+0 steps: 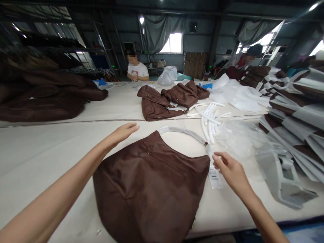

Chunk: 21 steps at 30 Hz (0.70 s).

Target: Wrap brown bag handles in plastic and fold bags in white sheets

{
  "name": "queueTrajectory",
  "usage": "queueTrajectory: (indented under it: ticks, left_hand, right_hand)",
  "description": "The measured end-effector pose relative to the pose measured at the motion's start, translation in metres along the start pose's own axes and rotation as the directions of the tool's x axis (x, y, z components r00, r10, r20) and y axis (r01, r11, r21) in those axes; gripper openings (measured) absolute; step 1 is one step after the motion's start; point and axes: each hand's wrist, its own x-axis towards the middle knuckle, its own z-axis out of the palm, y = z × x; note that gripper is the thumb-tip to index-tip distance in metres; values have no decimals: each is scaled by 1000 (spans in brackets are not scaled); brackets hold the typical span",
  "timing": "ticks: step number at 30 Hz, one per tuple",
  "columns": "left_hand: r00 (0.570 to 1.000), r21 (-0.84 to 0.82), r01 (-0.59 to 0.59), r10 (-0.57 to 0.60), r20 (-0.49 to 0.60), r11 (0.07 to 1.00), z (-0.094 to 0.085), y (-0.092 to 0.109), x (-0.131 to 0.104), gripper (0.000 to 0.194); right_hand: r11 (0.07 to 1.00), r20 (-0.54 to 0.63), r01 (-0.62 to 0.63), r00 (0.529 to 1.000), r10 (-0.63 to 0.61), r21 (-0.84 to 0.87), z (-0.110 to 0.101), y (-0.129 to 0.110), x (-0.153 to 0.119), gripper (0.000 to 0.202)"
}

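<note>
A dark brown leather shoulder bag (154, 189) lies flat on the white table before me, its zip pocket facing up. Its handle (186, 131), wrapped in clear and white padding, arches away toward the far side. Above the bag's upper left edge, my left hand (125, 131) is open with fingers stretched out, holding nothing. Beside the handle's right end is my right hand (229, 167), its fingers loosely bent and apart, with nothing visible in them. A white label tag in clear plastic (215, 179) hangs by the bag's right corner, just left of that hand.
Several white foam tubes (210, 121) lie behind the bag, near more brown bags (174, 98). Clear plastic (243, 138) and a grey-white plastic dispenser (280, 172) are at right, beside stacked bags with white sheets (298, 114). More brown bags (45, 94) fill the left. Two people are beyond the table.
</note>
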Motion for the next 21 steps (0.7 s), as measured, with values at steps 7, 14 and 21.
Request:
queueTrajectory:
  ticks: [7,14,21]
  left_hand:
    - [885,97,371,-383,266,924,-72,-59,-91,47]
    - [861,-312,507,-455,228,803,-23,-39,-132,42]
    - [997,230,-75,65,52,970,-5,-49,-183,57]
  right_hand:
    - [760,399,-481,861,315,437,56,27,-116,99]
    - [918,24,-58,998,53,391,57,-19,17,77]
    - [838,137,517,855,-500,-173,-23,-28,-11,49]
